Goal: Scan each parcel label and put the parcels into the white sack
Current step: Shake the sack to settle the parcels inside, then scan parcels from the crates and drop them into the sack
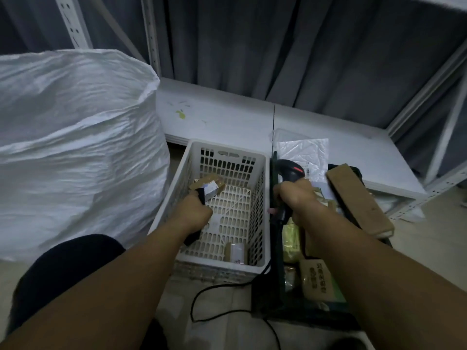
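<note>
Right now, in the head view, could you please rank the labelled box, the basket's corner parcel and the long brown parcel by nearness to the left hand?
1. Labelled box: in the grip of the left hand, far left of the basket.
2. Corner parcel: basket's near right corner.
3. Long brown parcel: far right, beyond the right hand and scanner.

The white sack (75,147) ran off the left edge; the right hand (300,198) hid part of the scanner (290,170) handle; print on the parcel (210,189) was unreadably small.
</note>
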